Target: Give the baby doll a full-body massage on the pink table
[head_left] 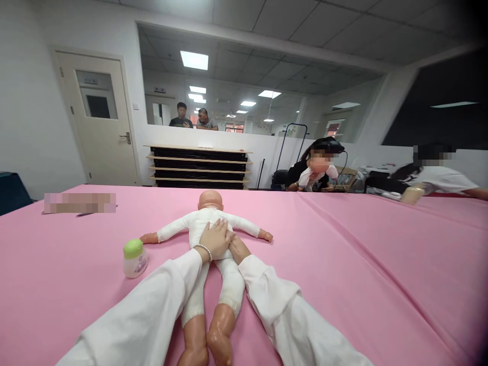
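Note:
A baby doll [197, 226] in a white cloth body lies stretched out, its bald head away from me and its arms spread to both sides. My left hand [216, 238], with a beaded bracelet on the wrist, lies flat on the doll's torso, fingers extended. Against the torso's right side rests my right hand [239, 248], open, its fingertips close to the left hand and partly hidden. Neither hand grips anything. Left of the doll, near its hand, stands a small white jar [134, 264] with a green lid [133, 248].
A pink cloth [328, 284] covers the table, with creases on the right. A blurred-out patch [80, 203] covers something at the far left. Beyond the table are a person with a headset holding another doll [318, 170], a second person at right, and stacked shelves [200, 165].

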`<state>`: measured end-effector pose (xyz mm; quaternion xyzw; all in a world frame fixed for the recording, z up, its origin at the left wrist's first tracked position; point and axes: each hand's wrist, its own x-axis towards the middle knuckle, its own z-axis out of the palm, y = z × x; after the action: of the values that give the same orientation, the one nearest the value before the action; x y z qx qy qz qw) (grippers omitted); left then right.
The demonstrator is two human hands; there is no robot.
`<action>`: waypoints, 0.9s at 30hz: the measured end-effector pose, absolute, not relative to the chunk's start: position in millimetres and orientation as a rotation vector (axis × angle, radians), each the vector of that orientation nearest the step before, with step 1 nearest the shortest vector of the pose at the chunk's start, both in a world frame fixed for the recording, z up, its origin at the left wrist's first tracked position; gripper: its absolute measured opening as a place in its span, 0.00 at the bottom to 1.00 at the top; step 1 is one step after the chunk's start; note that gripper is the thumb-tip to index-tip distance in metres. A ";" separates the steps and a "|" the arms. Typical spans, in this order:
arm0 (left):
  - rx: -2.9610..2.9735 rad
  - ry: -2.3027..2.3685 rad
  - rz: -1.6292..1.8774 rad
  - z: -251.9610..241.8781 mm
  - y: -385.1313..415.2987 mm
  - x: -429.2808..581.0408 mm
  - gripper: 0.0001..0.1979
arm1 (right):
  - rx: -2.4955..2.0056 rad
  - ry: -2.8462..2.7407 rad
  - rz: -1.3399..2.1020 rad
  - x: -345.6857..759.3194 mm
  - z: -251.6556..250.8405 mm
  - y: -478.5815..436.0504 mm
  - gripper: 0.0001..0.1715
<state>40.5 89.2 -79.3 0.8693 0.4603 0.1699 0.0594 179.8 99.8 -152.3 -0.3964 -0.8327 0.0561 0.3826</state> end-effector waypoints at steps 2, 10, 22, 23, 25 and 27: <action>2.568 1.484 0.497 -81.3 108.5 36.9 0.28 | -1.016 -2.140 0.151 183.4 -153.8 101.8 0.25; 2.296 1.832 0.566 -104.7 152.0 -13.6 0.30 | -1.013 -2.171 0.181 184.0 -146.7 92.8 0.33; 2.208 2.183 0.776 -135.3 148.9 -58.6 0.25 | -1.657 -1.648 0.051 214.4 -149.8 104.1 0.30; 2.211 2.186 0.793 -135.4 148.4 -58.3 0.24 | -1.725 -1.556 0.038 220.8 -151.2 106.3 0.32; 2.222 2.177 0.821 -135.8 148.1 -57.9 0.23 | -1.804 -1.434 0.019 230.2 -153.5 109.9 0.33; 2.230 2.164 0.847 -136.1 148.3 -57.7 0.21 | -1.817 -1.390 -0.002 233.2 -154.3 111.2 0.34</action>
<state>-57.7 148.3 -136.1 0.6919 0.6713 0.2627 -0.0394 233.2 111.2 -154.3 -0.7229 -0.5529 -0.0006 0.4143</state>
